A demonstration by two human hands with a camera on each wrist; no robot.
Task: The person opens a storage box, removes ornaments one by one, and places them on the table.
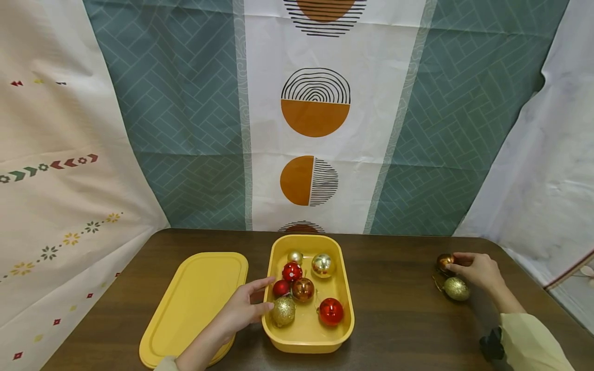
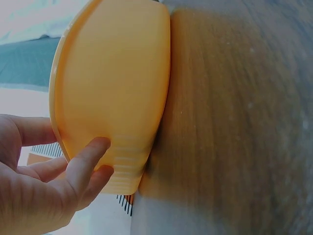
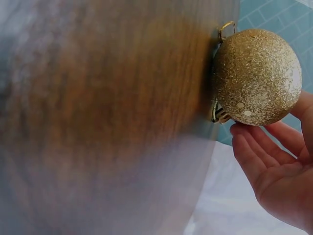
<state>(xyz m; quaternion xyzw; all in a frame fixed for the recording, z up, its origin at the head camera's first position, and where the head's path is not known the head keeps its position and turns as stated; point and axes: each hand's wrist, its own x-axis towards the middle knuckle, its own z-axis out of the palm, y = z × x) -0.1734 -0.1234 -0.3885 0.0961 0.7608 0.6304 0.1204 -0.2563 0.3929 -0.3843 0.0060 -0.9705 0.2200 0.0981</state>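
Note:
My left hand [image 1: 243,306] is at the left wall of a yellow plastic box [image 1: 310,344]. The left wrist view shows its fingers [image 2: 93,159] against the outer wall, with the thumb over the rim. Inside the box lie several Christmas baubles, among them a shiny red one [image 1: 331,312], a copper one [image 1: 303,289] and a glittery gold one [image 1: 283,312]. Far to the right, my right hand [image 1: 480,273] holds a bronze bauble [image 1: 444,262] on the table. A glittery gold bauble [image 1: 457,289] lies just in front; in the right wrist view it hides the bronze one.
A flat yellow lid [image 1: 195,299] lies on the brown wooden table [image 1: 394,309], left of the box and partly under my left forearm. Patterned cloth [image 1: 315,180] hangs behind the table and along both sides. A dark band [image 1: 493,344] circles my right wrist.

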